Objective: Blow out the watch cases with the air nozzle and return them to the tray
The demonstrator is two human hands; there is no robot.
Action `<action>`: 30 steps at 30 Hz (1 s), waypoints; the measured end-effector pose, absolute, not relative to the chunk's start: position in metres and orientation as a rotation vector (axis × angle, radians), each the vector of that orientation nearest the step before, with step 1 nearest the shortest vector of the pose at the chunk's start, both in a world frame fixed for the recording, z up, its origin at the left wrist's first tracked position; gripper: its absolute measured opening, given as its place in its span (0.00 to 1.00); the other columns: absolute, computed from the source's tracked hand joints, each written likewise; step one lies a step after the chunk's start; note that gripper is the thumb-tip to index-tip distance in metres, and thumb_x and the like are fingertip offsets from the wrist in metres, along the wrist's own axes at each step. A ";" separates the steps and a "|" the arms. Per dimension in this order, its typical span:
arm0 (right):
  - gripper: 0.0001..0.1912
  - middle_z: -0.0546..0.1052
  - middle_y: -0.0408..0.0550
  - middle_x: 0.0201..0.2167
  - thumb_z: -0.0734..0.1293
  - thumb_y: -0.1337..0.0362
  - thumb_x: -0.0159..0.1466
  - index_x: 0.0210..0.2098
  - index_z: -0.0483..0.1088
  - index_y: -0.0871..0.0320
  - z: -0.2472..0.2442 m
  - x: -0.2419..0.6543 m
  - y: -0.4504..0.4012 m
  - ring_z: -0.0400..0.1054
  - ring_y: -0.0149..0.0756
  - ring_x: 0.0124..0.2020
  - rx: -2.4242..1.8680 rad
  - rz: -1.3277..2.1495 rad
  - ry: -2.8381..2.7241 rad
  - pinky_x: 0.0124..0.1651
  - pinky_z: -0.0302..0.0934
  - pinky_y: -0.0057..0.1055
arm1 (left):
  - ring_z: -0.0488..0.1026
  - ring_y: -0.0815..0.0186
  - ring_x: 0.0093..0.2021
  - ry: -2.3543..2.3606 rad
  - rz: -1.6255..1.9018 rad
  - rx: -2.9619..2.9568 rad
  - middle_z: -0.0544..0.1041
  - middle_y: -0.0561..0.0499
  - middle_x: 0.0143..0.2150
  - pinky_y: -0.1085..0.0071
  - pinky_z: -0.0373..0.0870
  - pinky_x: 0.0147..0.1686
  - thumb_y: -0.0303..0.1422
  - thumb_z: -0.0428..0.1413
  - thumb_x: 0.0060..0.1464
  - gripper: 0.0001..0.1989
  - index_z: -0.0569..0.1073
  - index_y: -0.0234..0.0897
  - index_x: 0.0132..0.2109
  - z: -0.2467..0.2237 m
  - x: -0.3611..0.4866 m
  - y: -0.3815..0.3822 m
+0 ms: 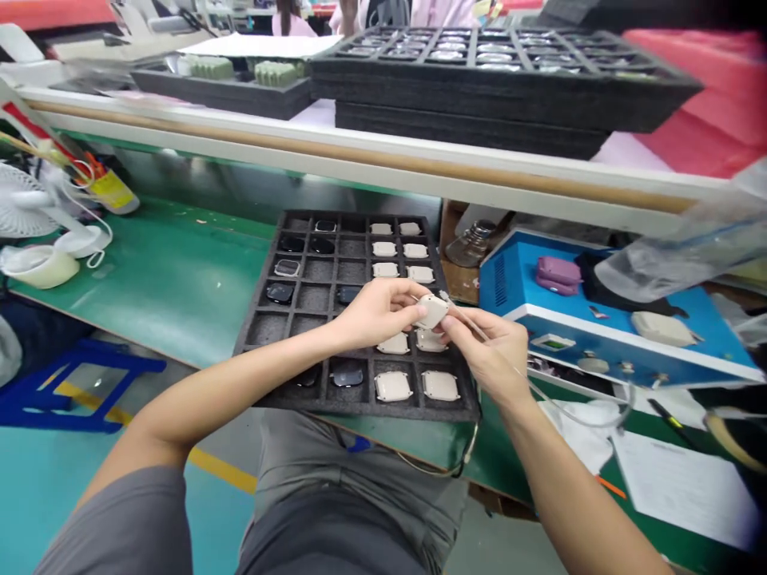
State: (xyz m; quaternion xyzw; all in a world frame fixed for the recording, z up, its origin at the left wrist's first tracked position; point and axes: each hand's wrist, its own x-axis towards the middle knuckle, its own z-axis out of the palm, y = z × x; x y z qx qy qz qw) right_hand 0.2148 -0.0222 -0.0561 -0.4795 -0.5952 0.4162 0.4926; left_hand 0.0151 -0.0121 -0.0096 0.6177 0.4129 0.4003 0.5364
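Observation:
My left hand (383, 310) pinches a cream square watch case (432, 312) between thumb and fingers, above a black foam tray (312, 299). Against the case's right side, my right hand (494, 351) is closed on a thin pale cable (474, 326) that trails over its back towards the right. A small grey end shows near the case's upper edge; I cannot tell whether it is plugged in. More cream watch cases (393, 386) lie in the tray's right columns. Dark watch cases (347, 375) sit in compartments on the left, some hidden by my left forearm.
On the right stands a blue box with knobs (509, 271), with a purple case (558, 275) on top. Stacked black trays (503, 100) fill the shelf above. A white fan (27, 204) is at the left, a paper sheet (683, 479) at the right.

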 end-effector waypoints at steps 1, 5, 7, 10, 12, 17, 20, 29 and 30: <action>0.13 0.83 0.47 0.28 0.75 0.54 0.60 0.37 0.83 0.56 -0.054 0.214 -0.022 0.75 0.36 0.25 -1.156 1.038 -1.458 0.29 0.72 0.31 | 0.81 0.64 0.35 0.975 0.933 1.479 0.84 0.44 0.37 0.71 0.78 0.33 0.26 0.61 0.56 0.09 0.79 0.30 0.45 -0.007 0.012 -0.012; 0.14 0.82 0.47 0.27 0.76 0.53 0.59 0.35 0.82 0.57 -0.043 0.203 -0.020 0.75 0.34 0.24 -1.132 1.122 -1.444 0.29 0.73 0.30 | 0.81 0.64 0.30 0.953 0.902 1.519 0.84 0.44 0.34 0.71 0.77 0.30 0.25 0.62 0.53 0.07 0.79 0.30 0.40 0.002 0.001 -0.013; 0.12 0.82 0.46 0.25 0.77 0.55 0.58 0.34 0.81 0.58 -0.037 0.193 -0.018 0.75 0.34 0.24 -1.131 1.121 -1.398 0.29 0.73 0.30 | 0.81 0.63 0.31 0.969 0.943 1.591 0.83 0.45 0.32 0.70 0.77 0.31 0.26 0.64 0.51 0.05 0.79 0.30 0.37 0.004 -0.003 -0.014; 0.10 0.81 0.46 0.23 0.78 0.58 0.55 0.31 0.80 0.58 -0.029 0.177 -0.011 0.75 0.34 0.23 -1.161 1.103 -1.342 0.29 0.74 0.30 | 0.81 0.61 0.33 1.036 1.048 1.694 0.84 0.44 0.33 0.68 0.78 0.34 0.26 0.63 0.51 0.04 0.79 0.31 0.36 0.008 -0.009 -0.015; 0.11 0.82 0.47 0.24 0.78 0.58 0.54 0.31 0.80 0.59 -0.024 0.168 -0.005 0.76 0.35 0.23 -1.195 1.080 -1.323 0.30 0.75 0.30 | 0.82 0.61 0.34 1.095 1.133 1.712 0.84 0.45 0.34 0.67 0.79 0.37 0.26 0.62 0.51 0.04 0.79 0.31 0.37 0.014 -0.019 -0.016; 0.10 0.81 0.49 0.23 0.76 0.59 0.50 0.27 0.78 0.60 -0.020 0.143 0.020 0.74 0.33 0.21 -1.261 1.125 -1.384 0.24 0.72 0.27 | 0.80 0.63 0.39 1.250 1.384 1.497 0.83 0.46 0.40 0.70 0.78 0.36 0.28 0.62 0.50 0.10 0.78 0.32 0.42 0.031 -0.072 -0.021; 0.08 0.80 0.49 0.22 0.72 0.62 0.50 0.25 0.78 0.62 -0.024 0.123 0.041 0.72 0.31 0.21 -1.312 1.120 -1.580 0.20 0.63 0.23 | 0.77 0.65 0.38 1.287 1.464 1.243 0.81 0.48 0.40 0.74 0.75 0.30 0.30 0.60 0.49 0.13 0.76 0.35 0.44 0.029 -0.110 -0.028; 0.09 0.82 0.48 0.24 0.67 0.70 0.55 0.29 0.82 0.62 -0.033 0.086 0.092 0.76 0.36 0.28 -1.429 0.773 -2.098 0.34 0.66 0.28 | 0.74 0.63 0.37 1.557 1.021 1.767 0.79 0.51 0.36 0.68 0.69 0.39 0.37 0.65 0.49 0.13 0.76 0.37 0.41 0.000 -0.122 -0.037; 0.10 0.83 0.48 0.25 0.67 0.70 0.56 0.30 0.83 0.61 -0.033 0.085 0.093 0.76 0.37 0.29 -1.427 0.740 -2.136 0.35 0.66 0.28 | 0.76 0.61 0.39 1.575 0.935 1.892 0.81 0.50 0.38 0.67 0.69 0.41 0.37 0.65 0.50 0.12 0.77 0.37 0.40 -0.003 -0.117 -0.032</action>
